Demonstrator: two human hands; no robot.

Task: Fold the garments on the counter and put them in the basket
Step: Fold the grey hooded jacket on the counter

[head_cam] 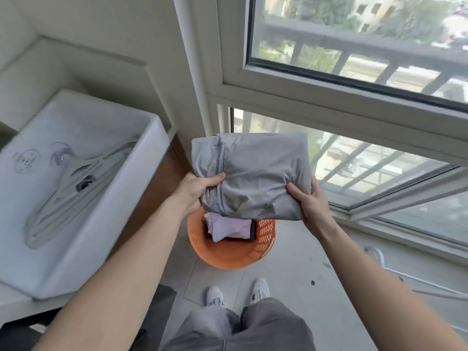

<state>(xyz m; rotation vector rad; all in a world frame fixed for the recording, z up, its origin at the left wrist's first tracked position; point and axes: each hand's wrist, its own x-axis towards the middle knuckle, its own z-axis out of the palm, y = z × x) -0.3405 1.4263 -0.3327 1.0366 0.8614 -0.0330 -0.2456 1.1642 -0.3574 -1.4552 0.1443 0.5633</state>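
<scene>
You hold the folded grey garment (253, 173) in the air directly above the orange basket (228, 258), which stands on the floor in front of your feet. Your left hand (196, 192) grips the bundle's near left edge, thumb on top across the mesh-lined seam and the other fingers tucked under. Your right hand (307, 201) clamps the near right corner the same way, thumb over and fingers beneath.

Inside the basket lies a pale folded garment (228, 228), with something dark (253, 230) just beside it on the right. To the left of the basket and higher up is a white sink (83, 252) with grey hangers (76, 178) lying in it.

The cloth looks thin, smooth and light, probably a slick synthetic, so judge it as limp and prone to sliding open. It has no stiffness of its own, and the far half is supported only by the folds beneath it. Take it from below with spread fingers at both near corners, thumbs pinning the top layer, and keep the bundle level. Lower it close onto the pale garment before you let go, since a drop would likely spill the folds.
</scene>
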